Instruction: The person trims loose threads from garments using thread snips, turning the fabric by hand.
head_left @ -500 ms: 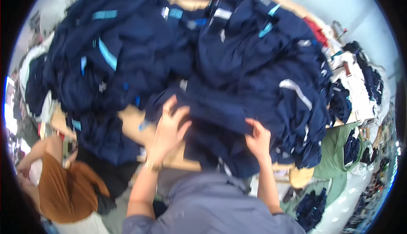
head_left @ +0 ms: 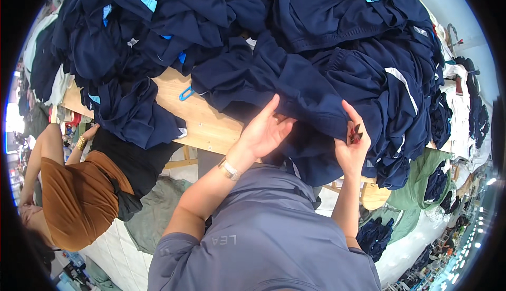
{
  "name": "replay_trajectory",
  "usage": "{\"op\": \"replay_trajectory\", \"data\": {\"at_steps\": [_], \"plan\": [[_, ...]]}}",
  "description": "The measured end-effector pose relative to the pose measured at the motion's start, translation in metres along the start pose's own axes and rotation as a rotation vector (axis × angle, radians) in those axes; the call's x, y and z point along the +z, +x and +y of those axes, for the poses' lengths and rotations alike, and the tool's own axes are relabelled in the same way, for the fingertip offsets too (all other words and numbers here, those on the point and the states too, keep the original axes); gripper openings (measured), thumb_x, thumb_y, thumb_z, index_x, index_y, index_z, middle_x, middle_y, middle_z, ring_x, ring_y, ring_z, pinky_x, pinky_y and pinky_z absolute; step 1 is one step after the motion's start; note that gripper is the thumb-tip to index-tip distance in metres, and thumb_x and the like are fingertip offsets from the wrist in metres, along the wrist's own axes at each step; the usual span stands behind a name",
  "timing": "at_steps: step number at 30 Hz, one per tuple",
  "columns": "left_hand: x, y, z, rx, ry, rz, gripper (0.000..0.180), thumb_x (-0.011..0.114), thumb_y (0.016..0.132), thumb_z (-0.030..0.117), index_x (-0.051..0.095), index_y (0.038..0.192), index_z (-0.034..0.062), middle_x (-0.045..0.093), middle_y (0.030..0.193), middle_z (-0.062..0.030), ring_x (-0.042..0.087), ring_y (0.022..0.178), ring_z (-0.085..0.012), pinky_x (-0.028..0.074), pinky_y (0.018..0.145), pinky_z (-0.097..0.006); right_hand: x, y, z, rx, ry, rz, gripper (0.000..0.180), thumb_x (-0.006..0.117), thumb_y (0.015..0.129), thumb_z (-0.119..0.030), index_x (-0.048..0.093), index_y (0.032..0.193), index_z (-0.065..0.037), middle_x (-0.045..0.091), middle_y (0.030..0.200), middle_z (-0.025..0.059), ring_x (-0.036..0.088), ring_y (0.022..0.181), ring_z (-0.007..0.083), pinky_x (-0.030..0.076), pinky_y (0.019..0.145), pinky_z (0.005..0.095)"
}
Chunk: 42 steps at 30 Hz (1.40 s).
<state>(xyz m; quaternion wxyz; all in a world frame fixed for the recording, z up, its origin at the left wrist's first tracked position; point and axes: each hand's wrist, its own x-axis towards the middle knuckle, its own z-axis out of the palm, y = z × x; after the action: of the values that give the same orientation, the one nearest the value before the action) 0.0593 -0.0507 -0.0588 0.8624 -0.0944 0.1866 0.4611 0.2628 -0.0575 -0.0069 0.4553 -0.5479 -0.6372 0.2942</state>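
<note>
A navy garment (head_left: 308, 99) with a stitched, gathered edge is stretched out in front of me on the table. My left hand (head_left: 266, 135) lies against its near edge, palm up, with the fingers apart and partly curled. At the garment's right end, my right hand (head_left: 352, 146) pinches the cloth between thumb and forefinger. A small dark-and-red object (head_left: 356, 134) sits in the curled fingers of that hand; its kind is unclear. Near the garment's left end, a blue plastic loop (head_left: 186, 93) rests on the wooden table (head_left: 211, 125).
Heaped navy garments (head_left: 211, 12) cover the far side, some with light-blue or white strips. At left a person in a brown top (head_left: 84, 201) stands by a smaller navy bundle (head_left: 137, 112). Green cloth (head_left: 416, 180) and a wooden stool (head_left: 374, 196) are at right.
My view has tipped lower, so the piles sit higher in it. Both hands stay at the garment's near edge, which now looks more spread out. The person at left has one hand nearer the table.
</note>
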Motion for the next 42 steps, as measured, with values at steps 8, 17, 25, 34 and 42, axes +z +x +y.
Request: {"op": "replay_trajectory", "data": {"at_steps": [8, 17, 25, 34, 42], "plan": [[0.033, -0.055, 0.037, 0.597, 0.156, -0.037, 0.022, 0.049, 0.096, 0.022, 0.060, 0.096, 0.0035, 0.062, 0.103, -0.0041, 0.062, 0.094, -0.0184, 0.051, 0.091, -0.040, 0.057, -0.027, 0.000, 0.177, 0.125, -0.646, 0.045, 0.074, 0.076, -0.012, 0.058, 0.115, 0.003, 0.051, 0.066, -0.0010, 0.041, 0.056, 0.0056, 0.034, 0.053, 0.0186], [0.002, -0.033, 0.011, 0.446, -0.033, 0.128, 0.020, 0.058, 0.090, 0.020, 0.057, 0.101, 0.0034, 0.061, 0.100, -0.0079, 0.059, 0.097, -0.0196, 0.050, 0.092, -0.042, 0.099, 0.026, -0.013, 0.082, 0.402, -0.251, 0.024, 0.064, 0.086, -0.013, 0.064, 0.107, -0.002, 0.042, 0.060, -0.0097, 0.033, 0.055, -0.0002, 0.026, 0.051, 0.0170], [-0.027, -0.015, 0.012, 0.230, -0.055, 0.150, 0.023, 0.058, 0.090, 0.026, 0.060, 0.103, 0.0063, 0.065, 0.097, -0.0034, 0.065, 0.083, -0.0146, 0.057, 0.077, -0.030, 0.123, 0.035, 0.043, 0.360, 0.444, -0.354, 0.023, 0.066, 0.086, -0.023, 0.066, 0.079, -0.001, 0.050, 0.060, -0.0071, 0.040, 0.053, 0.0019, 0.030, 0.047, 0.0209], [-0.015, -0.010, 0.006, 0.349, 0.074, 0.165, 0.025, 0.058, 0.091, 0.022, 0.058, 0.104, 0.0014, 0.062, 0.101, -0.0088, 0.061, 0.095, -0.0176, 0.052, 0.090, -0.035, 0.103, 0.010, 0.020, 0.056, 0.403, -0.083, 0.017, 0.068, 0.081, -0.006, 0.066, 0.097, -0.002, 0.047, 0.059, -0.0086, 0.034, 0.049, -0.0012, 0.027, 0.046, 0.0165], [-0.003, -0.010, -0.002, 0.490, 0.116, 0.202, 0.030, 0.062, 0.088, 0.022, 0.053, 0.093, -0.0058, 0.056, 0.097, -0.0121, 0.059, 0.091, -0.0209, 0.051, 0.091, -0.041, 0.107, 0.009, 0.016, -0.369, 0.158, -0.020, 0.011, 0.064, 0.081, 0.000, 0.061, 0.092, 0.000, 0.055, 0.065, 0.0005, 0.045, 0.050, 0.0039, 0.037, 0.047, 0.0191]]}}
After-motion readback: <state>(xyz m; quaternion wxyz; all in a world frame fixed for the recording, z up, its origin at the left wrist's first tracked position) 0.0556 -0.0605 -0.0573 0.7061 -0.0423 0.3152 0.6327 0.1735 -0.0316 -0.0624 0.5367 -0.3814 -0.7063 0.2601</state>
